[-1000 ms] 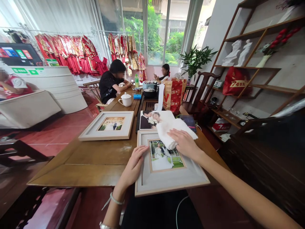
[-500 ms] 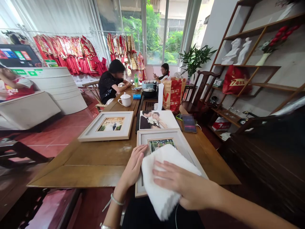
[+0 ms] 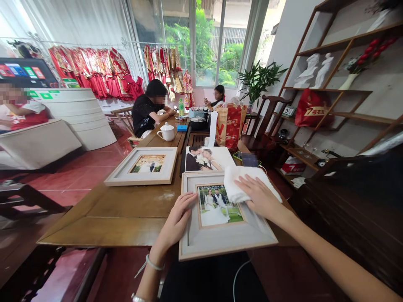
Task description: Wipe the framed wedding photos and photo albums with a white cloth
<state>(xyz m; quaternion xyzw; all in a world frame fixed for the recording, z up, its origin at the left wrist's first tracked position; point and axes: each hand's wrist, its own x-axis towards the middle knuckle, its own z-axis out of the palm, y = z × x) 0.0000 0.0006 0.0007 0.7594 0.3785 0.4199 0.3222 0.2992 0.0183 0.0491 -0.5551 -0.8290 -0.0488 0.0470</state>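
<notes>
Someone is wiping a picture frame (image 3: 217,233) with a white cloth (image 3: 232,188). The frame lies face up on the brown bench (image 3: 126,209), right in front of the person. The left hand (image 3: 181,214) is open and rests on the frame's left rim. It looks like it is there to keep the frame from sliding. The right hand (image 3: 262,197) lies on top of the cloth at the frame's right side, with straight fingers. Its thumb is hidden, so I can't tell if it pinches the cloth.

The wiping looks partway through. More wiping would call for a soft, flat push back across the frame, with the left hand staying firm.

The frame's near edge pokes out past the bench, so a hard push down there could tip it. To the frame's right there is only a thin strip of wood, and the cloth hangs out over that side. Just past the frame's far edge lies a big photo (image 3: 209,159), with a phone (image 3: 249,159) beside it, so there is little room that way. The most room is to the frame's left, on this side of the other frame (image 3: 170,170).
</notes>
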